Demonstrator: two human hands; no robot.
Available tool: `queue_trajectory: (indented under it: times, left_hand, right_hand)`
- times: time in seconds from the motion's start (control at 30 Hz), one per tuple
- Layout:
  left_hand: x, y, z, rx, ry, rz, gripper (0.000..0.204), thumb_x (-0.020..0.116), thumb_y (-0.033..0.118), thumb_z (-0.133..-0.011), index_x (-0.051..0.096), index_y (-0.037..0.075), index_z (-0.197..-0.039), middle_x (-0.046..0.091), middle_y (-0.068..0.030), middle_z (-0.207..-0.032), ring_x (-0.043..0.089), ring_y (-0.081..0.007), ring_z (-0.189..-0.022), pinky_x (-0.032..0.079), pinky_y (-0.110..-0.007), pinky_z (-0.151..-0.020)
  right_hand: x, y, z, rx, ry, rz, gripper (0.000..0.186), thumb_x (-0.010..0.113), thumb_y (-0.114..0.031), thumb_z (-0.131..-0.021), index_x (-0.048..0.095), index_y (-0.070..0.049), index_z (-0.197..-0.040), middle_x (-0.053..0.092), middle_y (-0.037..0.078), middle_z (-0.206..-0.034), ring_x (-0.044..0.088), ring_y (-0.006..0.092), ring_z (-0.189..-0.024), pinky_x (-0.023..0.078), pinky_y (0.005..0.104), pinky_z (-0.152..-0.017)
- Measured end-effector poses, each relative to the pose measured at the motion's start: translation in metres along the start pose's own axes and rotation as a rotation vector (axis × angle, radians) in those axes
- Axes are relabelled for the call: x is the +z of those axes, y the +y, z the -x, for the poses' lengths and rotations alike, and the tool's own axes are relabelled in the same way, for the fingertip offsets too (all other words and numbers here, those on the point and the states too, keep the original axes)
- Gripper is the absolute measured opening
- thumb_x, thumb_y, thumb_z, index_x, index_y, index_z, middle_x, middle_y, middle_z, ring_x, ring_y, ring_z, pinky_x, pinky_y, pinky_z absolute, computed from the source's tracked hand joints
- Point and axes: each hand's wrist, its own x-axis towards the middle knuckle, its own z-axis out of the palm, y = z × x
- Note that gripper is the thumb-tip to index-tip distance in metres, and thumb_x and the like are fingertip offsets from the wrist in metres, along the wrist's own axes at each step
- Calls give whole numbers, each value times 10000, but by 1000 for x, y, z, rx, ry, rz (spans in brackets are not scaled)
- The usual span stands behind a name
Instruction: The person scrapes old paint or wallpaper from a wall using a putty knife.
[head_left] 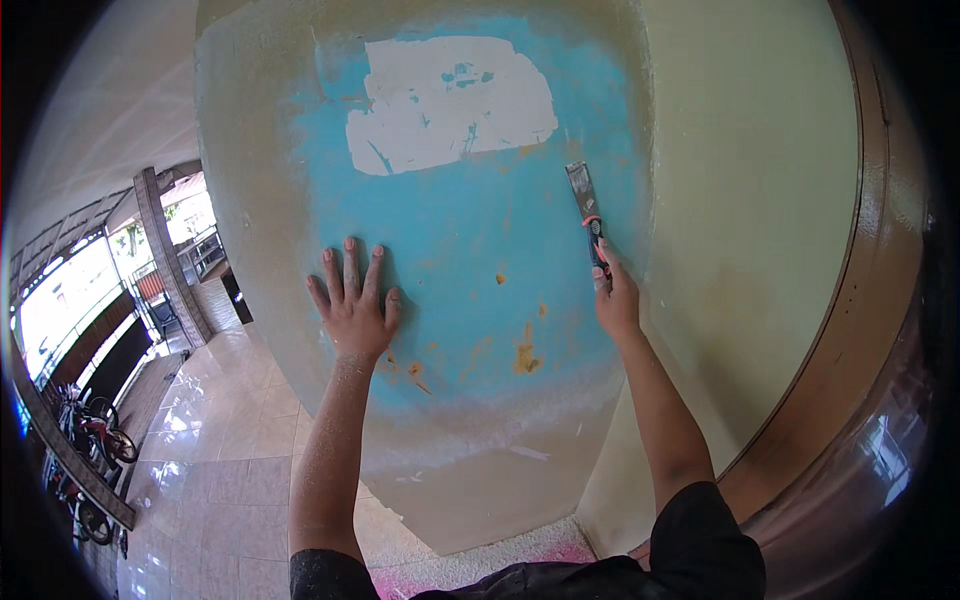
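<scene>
My left hand (355,308) lies flat against the wall, fingers spread, on the left part of a blue painted patch (450,230). In my right hand (618,295) is a putty knife (588,205) with a black and red handle, its metal blade pointing up. Whitish smears mark the blade, which is over the right side of the blue patch; whether it touches the wall I cannot tell. Above and between my hands is a white filled area (455,105) with ragged edges and small blue gaps. Brown-orange spots (526,358) dot the lower blue paint. Pale dust coats my left forearm.
A pale green wall (750,200) meets the patched wall at a corner on the right, beside a brown wooden frame (875,250). Glossy floor tiles (215,490) stretch to the left, toward a pillar (172,255) and parked motorcycles (100,440). White, pink-stained flooring (470,570) lies below.
</scene>
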Motion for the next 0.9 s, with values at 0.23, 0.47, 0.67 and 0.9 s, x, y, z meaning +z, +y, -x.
queue_trajectory:
  times: [0.23,0.47,0.67,0.9]
  left_hand:
    - [1,-1,0,-5,-17,-9,619,485,423,-953,421,248,-1544,278,-100,-1654,186,-394,-1533,69,-670,-1189]
    - [0,-2,0,-1,-17,-11,609,476,425,-958,435,241,-1537,290,-110,-1648,189,-398,-1532,56,-662,-1193]
    - [-1,-2,1,10,2,0,604,473,426,-958,443,239,-1532,292,-110,-1647,186,-397,-1533,56,-658,-1196]
    - [-2,0,-1,1,-14,10,616,478,427,-951,431,244,-1538,270,-103,-1657,180,-392,-1535,71,-663,-1194]
  right_hand:
    - [-16,-13,-37,-21,51,196,501,535,-186,-1024,445,-285,-1507,664,142,-1122,644,357,-1012,511,443,-865]
    - [-23,-34,-57,-88,134,298,529,547,-193,-1016,434,-328,-1515,638,145,-978,639,347,-891,512,456,-771]
    - [-32,-40,-70,-111,162,336,527,552,-199,-1015,442,-348,-1508,626,148,-931,640,349,-831,514,460,-732]
    - [-47,-49,-101,-165,177,382,544,557,-194,-1007,437,-368,-1509,629,147,-917,643,346,-820,518,455,-718]
